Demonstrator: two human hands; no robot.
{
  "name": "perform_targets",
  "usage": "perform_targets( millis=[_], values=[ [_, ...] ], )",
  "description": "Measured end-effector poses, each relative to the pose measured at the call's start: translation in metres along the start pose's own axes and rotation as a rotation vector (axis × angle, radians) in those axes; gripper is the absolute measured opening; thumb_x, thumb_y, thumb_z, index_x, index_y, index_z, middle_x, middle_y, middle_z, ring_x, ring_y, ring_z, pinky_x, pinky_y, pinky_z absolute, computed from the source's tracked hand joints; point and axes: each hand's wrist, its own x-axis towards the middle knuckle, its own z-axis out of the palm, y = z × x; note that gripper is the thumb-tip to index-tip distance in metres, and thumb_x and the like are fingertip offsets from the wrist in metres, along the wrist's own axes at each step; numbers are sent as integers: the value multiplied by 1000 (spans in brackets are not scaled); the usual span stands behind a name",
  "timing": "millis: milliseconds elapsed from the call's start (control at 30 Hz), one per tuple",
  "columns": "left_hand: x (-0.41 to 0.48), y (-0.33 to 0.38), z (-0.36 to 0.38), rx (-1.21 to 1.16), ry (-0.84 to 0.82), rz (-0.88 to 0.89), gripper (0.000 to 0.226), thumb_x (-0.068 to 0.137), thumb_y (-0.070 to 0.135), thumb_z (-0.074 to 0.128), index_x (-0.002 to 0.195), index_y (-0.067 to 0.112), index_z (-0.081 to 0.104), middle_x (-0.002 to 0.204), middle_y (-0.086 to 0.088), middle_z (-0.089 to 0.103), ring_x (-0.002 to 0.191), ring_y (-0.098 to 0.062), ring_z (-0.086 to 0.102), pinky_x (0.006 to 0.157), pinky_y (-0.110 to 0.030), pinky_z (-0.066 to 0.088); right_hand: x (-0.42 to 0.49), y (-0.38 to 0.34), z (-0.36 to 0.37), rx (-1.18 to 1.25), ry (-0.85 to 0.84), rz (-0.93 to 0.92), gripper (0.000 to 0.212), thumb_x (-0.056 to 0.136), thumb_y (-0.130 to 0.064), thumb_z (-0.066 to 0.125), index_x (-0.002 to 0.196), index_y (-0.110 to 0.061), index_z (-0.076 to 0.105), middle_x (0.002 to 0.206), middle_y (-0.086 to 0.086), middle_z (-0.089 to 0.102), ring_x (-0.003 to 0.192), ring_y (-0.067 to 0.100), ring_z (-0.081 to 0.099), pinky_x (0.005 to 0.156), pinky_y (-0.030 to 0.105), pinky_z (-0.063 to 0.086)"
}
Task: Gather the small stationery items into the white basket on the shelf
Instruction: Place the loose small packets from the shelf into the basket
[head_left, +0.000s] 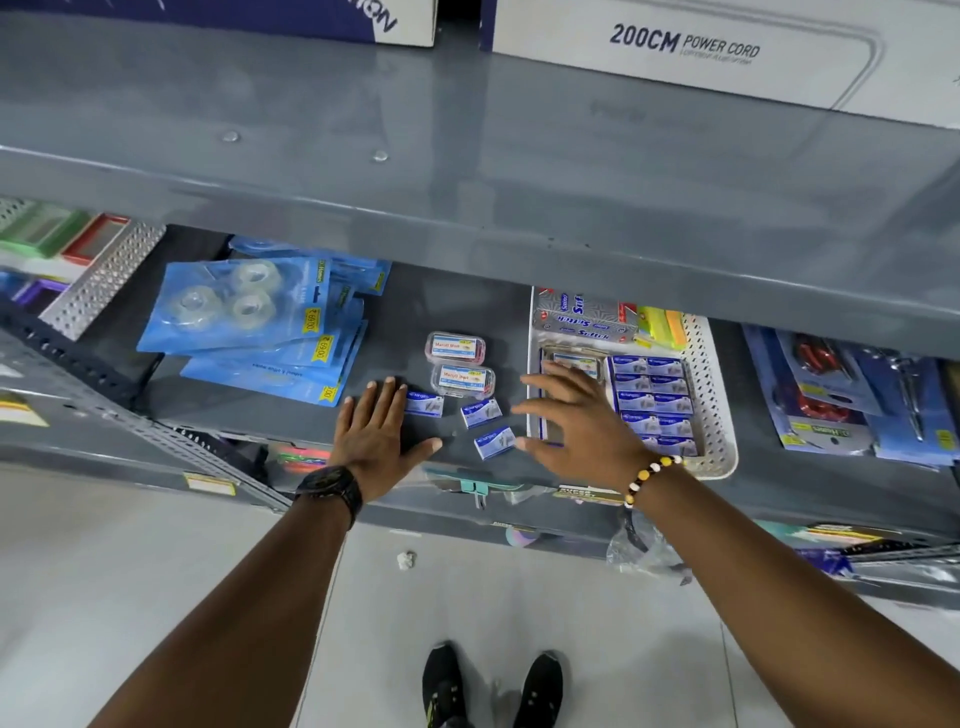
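Observation:
Three small blue staple boxes lie loose on the grey shelf: one (425, 404) at my left fingertips, one (481, 413) in the middle, one (494, 442) nearest the edge. Behind them sit two clear plastic cases with labels (456, 347) (463, 381). The white perforated basket (716, 415) stands to the right, holding several blue boxes (654, 402) in rows. My left hand (382, 434) lies flat and empty on the shelf. My right hand (576, 415) hovers with fingers spread over the basket's left side, holding nothing.
Blue tape packs (249, 322) are stacked at the left. Packaged scissors (831, 395) lie right of the basket. The upper shelf's front lip (519, 228) overhangs the working shelf. Silver packets (582, 317) and a yellow-green item (662, 325) fill the basket's back.

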Motion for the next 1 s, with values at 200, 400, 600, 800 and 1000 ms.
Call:
perform_targets(
  millis=[200, 400, 600, 800, 1000],
  values=[
    [-1, -1, 0, -13, 3, 6, 103, 78, 86, 14, 155, 18, 2, 164, -2, 4, 150, -23, -3, 121, -48, -1, 26, -23, 16, -294, -266, 10, 42, 80, -47, 63, 119, -33, 62, 156, 3, 30, 148, 29, 1, 116, 57, -11],
    [-1, -1, 3, -47, 46, 15, 101, 79, 83, 22, 155, 17, 10, 164, -3, 11, 150, -24, 3, 121, -48, 3, 40, -33, 21, -449, -363, 12, 35, 75, -36, 69, 109, -31, 67, 155, 3, 30, 148, 33, 0, 110, 68, -8],
    [-2, -1, 2, -42, 32, 19, 99, 82, 82, 23, 155, 17, 6, 164, -3, 8, 150, -24, 1, 121, -49, 2, 38, -36, 26, -386, -264, -4, 33, 80, -38, 66, 111, -30, 67, 148, 0, 42, 147, 29, 11, 112, 67, -3],
    [-2, -1, 1, -37, 23, 16, 99, 82, 82, 23, 155, 17, 7, 164, -3, 9, 150, -24, 1, 121, -49, 2, 29, -29, -6, -233, 21, 92, 35, 81, -42, 67, 113, -30, 67, 142, -2, 50, 144, 25, 24, 117, 58, 3],
    [-1, -1, 0, -29, 16, 16, 102, 78, 85, 14, 155, 18, 7, 164, -3, 8, 150, -24, 0, 121, -48, 2, -2, 17, -48, -261, 3, 292, 37, 82, -44, 67, 117, -30, 66, 145, -4, 45, 144, 25, 19, 118, 56, 3]
  ],
)
